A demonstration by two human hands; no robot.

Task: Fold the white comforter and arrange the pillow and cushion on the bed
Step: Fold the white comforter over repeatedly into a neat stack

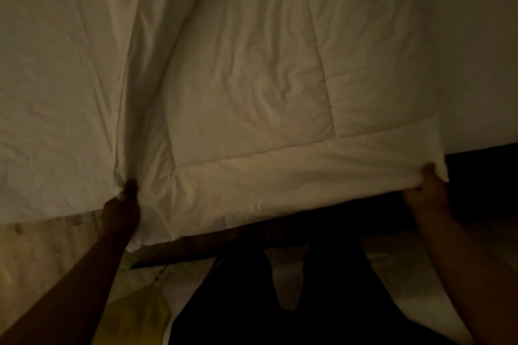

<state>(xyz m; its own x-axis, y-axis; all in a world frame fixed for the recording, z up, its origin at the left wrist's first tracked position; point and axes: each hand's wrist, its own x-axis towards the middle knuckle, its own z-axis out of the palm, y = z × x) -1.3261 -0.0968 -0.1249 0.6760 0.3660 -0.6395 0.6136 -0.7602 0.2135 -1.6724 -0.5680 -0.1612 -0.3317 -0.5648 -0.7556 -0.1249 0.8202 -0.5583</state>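
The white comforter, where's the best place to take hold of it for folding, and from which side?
Take the white comforter along its near edge, coming from the foot side where the person stands. That stitched border band lies flat and free. The right hand pinches the loose right corner; the left hand grips a bunched point further left on the same edge. A two-point grip keeps the edge taut, probably easing an even fold.

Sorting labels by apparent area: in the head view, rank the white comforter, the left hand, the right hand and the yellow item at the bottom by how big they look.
1. white comforter, by far the largest.
2. yellow item, partly hidden.
3. left hand and right hand: they look alike, so no ranking.
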